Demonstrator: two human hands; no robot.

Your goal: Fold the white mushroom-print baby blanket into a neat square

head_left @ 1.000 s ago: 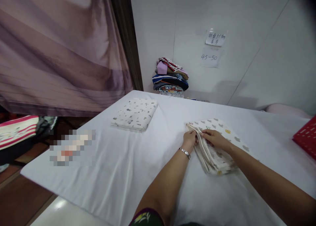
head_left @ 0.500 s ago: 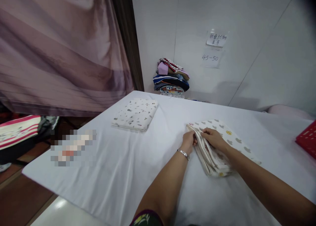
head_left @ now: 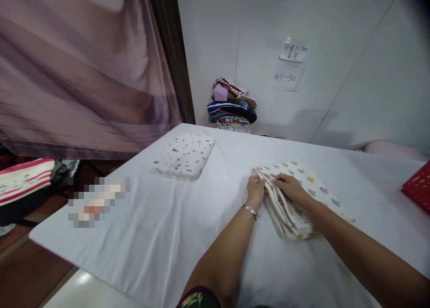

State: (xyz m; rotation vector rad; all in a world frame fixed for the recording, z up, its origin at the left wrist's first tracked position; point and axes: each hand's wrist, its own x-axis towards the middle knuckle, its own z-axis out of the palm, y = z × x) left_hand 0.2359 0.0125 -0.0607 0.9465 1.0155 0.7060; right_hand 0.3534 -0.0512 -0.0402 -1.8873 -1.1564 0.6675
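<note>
**Two hands at the edge of a folded cloth**

Nearest to me are my two forearms, which reach forward over the white sheet point(head_left: 151, 236) that covers the table. On the left wrist I wear a thin bracelet point(head_left: 250, 209).

My left hand point(head_left: 255, 188) stands against the left side of the folded printed cloth point(head_left: 317, 189), where the layers show as a stack of thin edges. The fingers are behind the back of the hand, so I cannot tell if they pinch the layers or only push on them. My right hand point(head_left: 291, 187) lies on top of the cloth near the far left corner. Its fingers are bent and press down, and they are not closed around anything. The cloth itself lies flat on the sheet, right of the middle and near my side.

I think the risk is in the layers. They are many and loose, and only one corner is under pressure. If the left hand pushes or pulls sideways, the upper layers may slide over the lower ones and the neat edge may open. The sheet below is soft too, and it could wrinkle and drag along.

Further left lies another folded cloth point(head_left: 184, 155), well apart from mine. At the right border is a red basket point(head_left: 418, 189). Behind the table, against the wall, stands a pile of clothes point(head_left: 232, 104), with two paper notes point(head_left: 293, 51) above it and a curtain point(head_left: 83, 75) to the left.
</note>
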